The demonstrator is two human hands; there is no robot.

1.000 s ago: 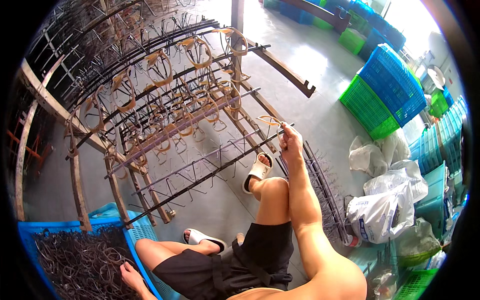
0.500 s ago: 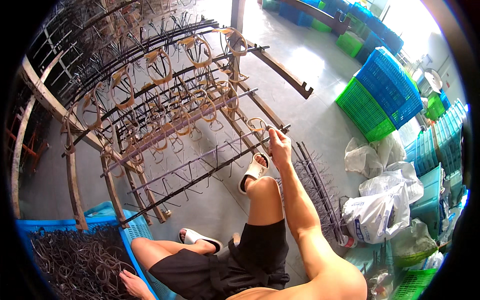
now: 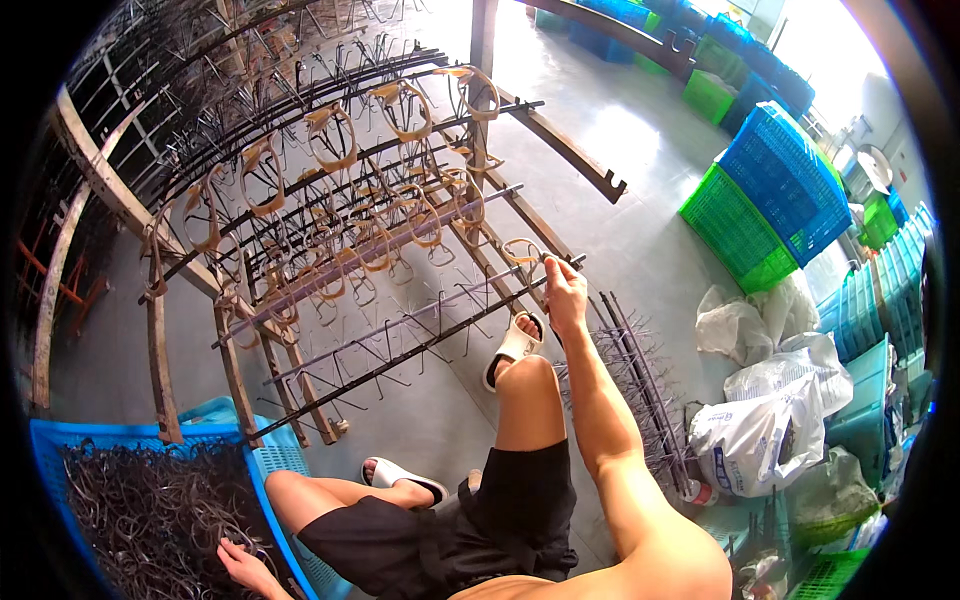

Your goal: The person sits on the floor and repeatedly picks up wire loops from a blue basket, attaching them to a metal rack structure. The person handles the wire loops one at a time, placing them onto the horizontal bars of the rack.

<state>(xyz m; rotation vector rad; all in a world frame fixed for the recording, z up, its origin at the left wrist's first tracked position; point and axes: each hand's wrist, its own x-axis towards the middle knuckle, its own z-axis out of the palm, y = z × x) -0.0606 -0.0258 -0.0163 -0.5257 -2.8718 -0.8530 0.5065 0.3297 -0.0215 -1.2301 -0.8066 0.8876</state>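
My right hand point(image 3: 566, 292) is raised at the right end of the lowest black rack bar point(image 3: 430, 340). Its fingers are closed on a tan, loop-shaped piece point(image 3: 520, 244) beside the bar's hooks. Similar tan loops point(image 3: 332, 140) hang in rows from the upper bars. At the lower left, my left hand point(image 3: 248, 568) reaches over a blue basket point(image 3: 150, 430) heaped with thin, dark, curved pieces point(image 3: 150, 510). Its fingers are stretched out and touch the pile; no held piece can be made out.
Wooden uprights point(image 3: 233, 380) carry the hooked bars. Spare hooked bars point(image 3: 645, 400) lean right of my knee. Plastic bags point(image 3: 760, 440), a blue crate point(image 3: 785, 165) on a green one point(image 3: 735, 225), and stacked teal baskets point(image 3: 875, 290) stand along the right.
My left hand has moved left, further over the dark pieces. The right hand stays at the bar end with the tan loop. The whole view has shifted slightly.
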